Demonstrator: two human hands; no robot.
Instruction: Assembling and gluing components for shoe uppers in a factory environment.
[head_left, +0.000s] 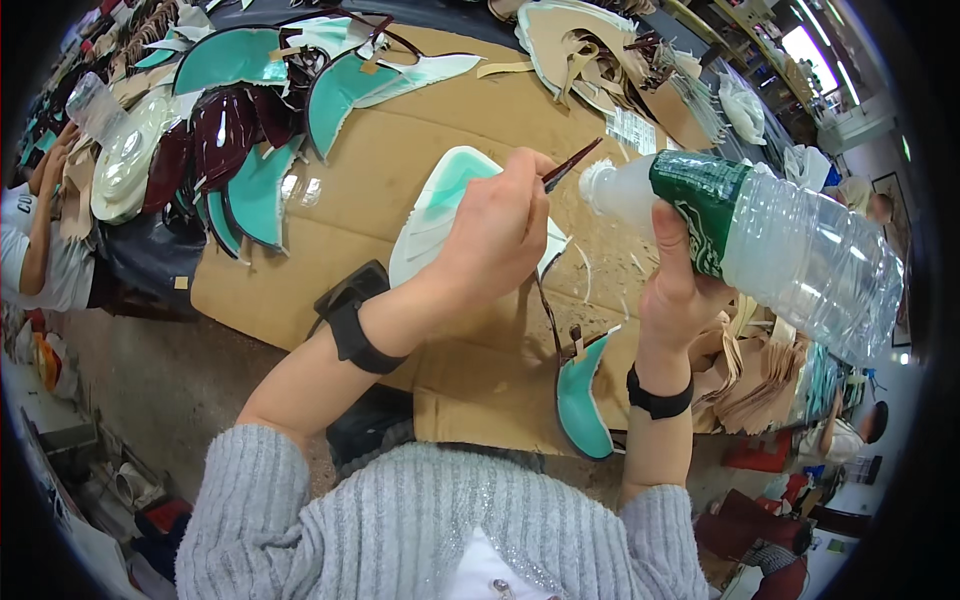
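My left hand (490, 235) pinches a thin dark red strip (572, 165), whose pointed end sticks out past the fingers; I cannot make out what it belongs to. Partly under that hand lies a white and teal curved shoe piece (425, 235). In my right hand (675, 295) is a clear plastic bottle (810, 255) with a green label, tilted so its whitish neck points left toward the strip. Below and between the forearms rests a teal-lined shoe piece (583, 405) with dark edging, a thin dark strap (550, 315) running up from it.
Cardboard (360, 205) covers the table. Glossy dark red and teal shoe pieces (245, 130) pile up at the far left, beige pieces (640, 80) at the far right. Stacked tan pieces (755, 375) lie beyond my right wrist. Another person (45, 235) works at the left edge.
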